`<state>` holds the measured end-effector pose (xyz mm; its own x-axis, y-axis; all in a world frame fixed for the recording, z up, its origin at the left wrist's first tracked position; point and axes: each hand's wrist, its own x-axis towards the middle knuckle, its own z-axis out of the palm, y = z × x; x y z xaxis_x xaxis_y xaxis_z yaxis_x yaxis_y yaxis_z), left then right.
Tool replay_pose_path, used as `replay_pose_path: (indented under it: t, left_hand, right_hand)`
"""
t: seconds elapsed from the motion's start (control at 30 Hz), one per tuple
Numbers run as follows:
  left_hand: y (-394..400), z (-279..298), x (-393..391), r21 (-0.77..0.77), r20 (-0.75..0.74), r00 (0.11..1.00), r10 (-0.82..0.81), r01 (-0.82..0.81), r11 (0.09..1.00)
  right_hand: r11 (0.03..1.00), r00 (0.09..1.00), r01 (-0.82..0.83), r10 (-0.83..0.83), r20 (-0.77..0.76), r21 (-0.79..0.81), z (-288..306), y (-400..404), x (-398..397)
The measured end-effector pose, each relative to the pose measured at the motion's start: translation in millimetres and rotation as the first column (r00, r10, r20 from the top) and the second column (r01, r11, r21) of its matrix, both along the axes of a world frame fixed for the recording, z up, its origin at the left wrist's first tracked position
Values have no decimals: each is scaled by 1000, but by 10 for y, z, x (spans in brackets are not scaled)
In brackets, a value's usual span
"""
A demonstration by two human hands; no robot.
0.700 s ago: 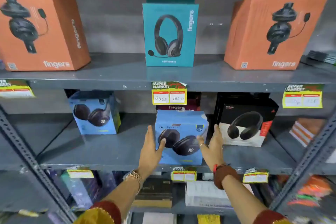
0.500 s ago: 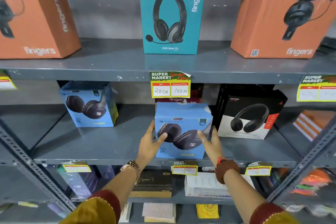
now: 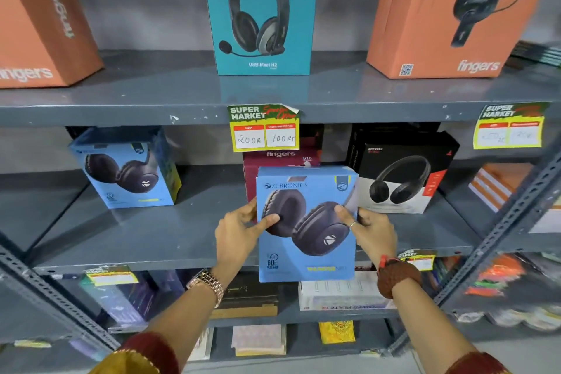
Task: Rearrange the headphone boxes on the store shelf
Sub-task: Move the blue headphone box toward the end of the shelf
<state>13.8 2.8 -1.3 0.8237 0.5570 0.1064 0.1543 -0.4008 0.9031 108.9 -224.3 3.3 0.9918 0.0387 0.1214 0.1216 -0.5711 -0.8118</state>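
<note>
Since the earlier frames the blue box (image 3: 306, 223) is sitting lower and nearer in the view, its bottom edge now hanging below the front lip of the middle shelf (image 3: 136, 234), so it appears to be coming off the shelf rather than standing on it. The left hand (image 3: 239, 235) is clamping the box's left edge at nine o'clock, thumb lying across the printed ear cup and fingers wrapping behind. The right hand (image 3: 372, 232) is clamping the right edge at three o'clock in the same way, a ring showing on one finger. Both hands are closing on the box and nothing else; they are level with each other, so neither is nearer. The box's long axis is running upright, twelve to six, face toward the camera.

It is a light blue carton picturing dark folded headphones, with yellow lettering near the bottom; the corners look square and undamaged.

Just behind it at twelve o'clock a maroon box (image 3: 252, 170) is standing. At ten o'clock a matching blue box (image 3: 127, 173) is resting on the same shelf, well apart; at two o'clock a black and white box (image 3: 400, 176) is sitting just beside. Farther up, on the top shelf (image 3: 182, 91), a teal box (image 3: 261, 12) is standing between two orange ones.
</note>
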Motion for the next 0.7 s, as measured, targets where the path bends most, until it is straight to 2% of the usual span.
replay_pose_path:
  t: [0.17,0.33,0.47,0.7]
  left_hand:
    - [-62,84,-185,5,-16,997,-72,72,997]
    - [65,139,-455,7,-15,999,-46,46,999]
    - [397,108,-737,10,-9,999,38,-38,999]
    - [1543,73,-1214,-58,35,972,231,-229,972]
  right_hand:
    - [1000,1000,-15,15,-1,-22,16,-172,-147]
    - [998,998,-65,65,0,0,140,3,-377]
    - [993,994,-112,112,21,32,215,450,-559]
    - [942,949,-313,314,11,121,119,1828,-843]
